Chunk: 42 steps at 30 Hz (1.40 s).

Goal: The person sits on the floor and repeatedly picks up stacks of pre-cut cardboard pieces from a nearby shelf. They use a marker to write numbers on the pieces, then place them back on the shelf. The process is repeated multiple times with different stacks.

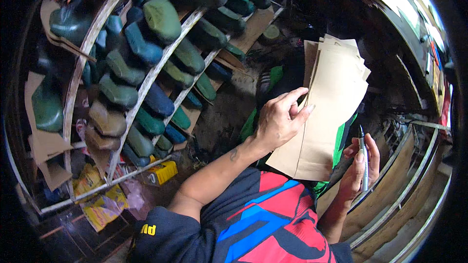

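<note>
A stack of tan cardboard sheets (336, 92), cut to long shapes with stepped far edges, lies over my lap. My left hand (282, 121) grips the left edge of the stack, its thumb and forefinger resting on the cardboard near a long seam between sheets. To the right of the stack, my right hand (361, 165) is closed round a silver marker pen (363, 165). The pen stands nearly upright with its dark tip pointing up, apart from the cardboard. Green and dark cloth shows beneath the sheets.
At left, a white-framed rack (146, 85) holds many green, blue and brown shoe lasts. Yellow plastic packaging (100, 209) and a yellow box (163, 173) lie below it. Another rack with brown boards (390, 190) stands at right, beneath a cluttered bench (414, 24).
</note>
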Motion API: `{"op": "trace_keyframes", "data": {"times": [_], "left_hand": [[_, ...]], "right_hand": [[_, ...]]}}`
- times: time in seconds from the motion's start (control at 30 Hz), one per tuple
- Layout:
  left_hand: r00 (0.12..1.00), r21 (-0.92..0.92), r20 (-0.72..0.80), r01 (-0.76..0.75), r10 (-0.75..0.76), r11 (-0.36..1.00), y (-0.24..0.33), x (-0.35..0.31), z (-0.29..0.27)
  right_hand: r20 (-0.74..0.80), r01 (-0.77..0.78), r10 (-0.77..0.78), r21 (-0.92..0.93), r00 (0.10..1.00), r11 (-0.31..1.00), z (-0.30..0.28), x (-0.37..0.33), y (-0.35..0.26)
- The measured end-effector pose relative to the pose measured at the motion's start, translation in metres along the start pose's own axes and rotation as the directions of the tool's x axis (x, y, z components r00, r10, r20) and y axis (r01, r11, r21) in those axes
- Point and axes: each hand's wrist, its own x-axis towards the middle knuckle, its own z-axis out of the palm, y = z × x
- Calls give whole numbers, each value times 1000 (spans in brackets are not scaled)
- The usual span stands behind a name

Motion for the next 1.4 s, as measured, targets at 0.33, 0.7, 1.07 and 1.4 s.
{"op": "trace_keyframes", "data": {"times": [0.33, 0.7, 1.07, 1.4], "left_hand": [[995, 22, 29, -92, 91, 996, -15, -3, 3], [999, -78, 36, 35, -33, 996, -17, 4, 4], [999, -89, 42, 22, -18, 996, -16, 6, 4], [999, -103, 33, -3, 6, 995, -18, 6, 3]], "right_hand": [[265, 249, -220, -79, 939, 965, 31, 5, 28], [309, 171, -94, -233, 946, 957, 31, 7, 45], [290, 142, -70, -234, 954, 962, 31, 8, 45], [285, 142, -74, -224, 956, 964, 31, 8, 44]]}}
